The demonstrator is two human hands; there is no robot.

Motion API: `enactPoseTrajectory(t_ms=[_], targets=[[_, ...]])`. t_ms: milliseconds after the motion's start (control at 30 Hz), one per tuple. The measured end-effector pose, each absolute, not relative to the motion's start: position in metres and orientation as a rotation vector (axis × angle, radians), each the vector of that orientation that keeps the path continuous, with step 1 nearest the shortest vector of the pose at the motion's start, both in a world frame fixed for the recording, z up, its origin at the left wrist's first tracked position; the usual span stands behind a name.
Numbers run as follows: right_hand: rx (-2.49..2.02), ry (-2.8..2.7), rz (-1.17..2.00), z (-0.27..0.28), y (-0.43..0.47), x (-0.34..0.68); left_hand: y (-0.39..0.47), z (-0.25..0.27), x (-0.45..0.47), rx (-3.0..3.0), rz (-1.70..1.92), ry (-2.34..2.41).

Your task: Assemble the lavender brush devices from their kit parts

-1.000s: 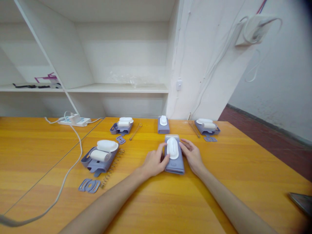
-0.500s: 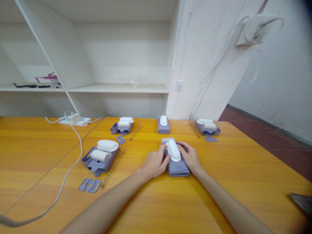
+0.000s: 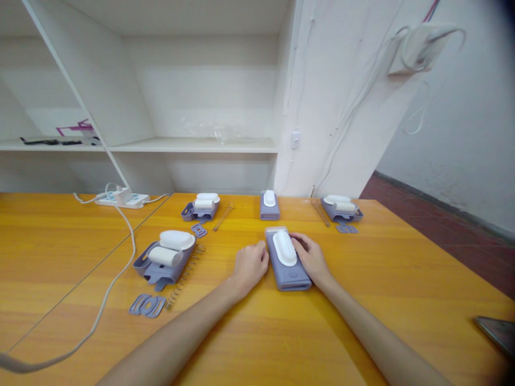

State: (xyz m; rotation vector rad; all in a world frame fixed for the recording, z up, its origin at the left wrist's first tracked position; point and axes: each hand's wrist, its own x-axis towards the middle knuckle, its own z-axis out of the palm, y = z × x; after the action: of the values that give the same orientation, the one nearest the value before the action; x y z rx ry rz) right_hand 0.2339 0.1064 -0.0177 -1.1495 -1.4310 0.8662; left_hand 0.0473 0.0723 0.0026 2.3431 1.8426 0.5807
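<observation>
A purple-grey plastic case point(image 3: 294, 280) with a white oval piece point(image 3: 285, 249) on top lies on the table between my hands. My right hand point(image 3: 313, 259) grips the case's right side, its fingertips close to the white piece. Just left of the case rests my left hand point(image 3: 250, 268), fingers curled in a loose fist, seemingly apart from the case. What lies under those curled fingers is hidden. Farther back stands a similar case point(image 3: 270, 212) topped with a white oval piece.
At left, an open purple case point(image 3: 164, 274) carries white parts, beside a coil spring point(image 3: 184, 279) and flat purple pieces point(image 3: 147, 305). Similar sets sit at back left point(image 3: 206, 206) and back right point(image 3: 341, 209). A white cable point(image 3: 116, 279) trails from a power strip point(image 3: 124, 199). A dark flat device point(image 3: 497, 332) lies far right.
My left hand has let go of the case and drawn back to the left, fingers curling in. My right hand has stayed on the case, which has hardly moved.
</observation>
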Motion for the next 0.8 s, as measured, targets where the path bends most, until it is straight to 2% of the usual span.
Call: enactPoseTrajectory(t_ms=[200, 500, 633, 800], targets=[[-1.149, -1.454, 0.851, -0.016, 0.104, 0.232, 0.074, 0.003, 0.05, 2.417, 0.32, 1.831], [-1.255, -2.016, 0.095, 0.032, 0.07, 0.213, 0.073, 0.004, 0.05, 2.466, 0.259, 1.847], [-1.366, -2.247, -0.083, 0.032, 0.059, 0.197, 0.072, 0.005, 0.049, 2.473, 0.244, 1.837], [-1.528, -2.265, -0.176, 0.026, 0.062, 0.2, 0.072, 0.007, 0.053, 2.448, 0.257, 1.876]])
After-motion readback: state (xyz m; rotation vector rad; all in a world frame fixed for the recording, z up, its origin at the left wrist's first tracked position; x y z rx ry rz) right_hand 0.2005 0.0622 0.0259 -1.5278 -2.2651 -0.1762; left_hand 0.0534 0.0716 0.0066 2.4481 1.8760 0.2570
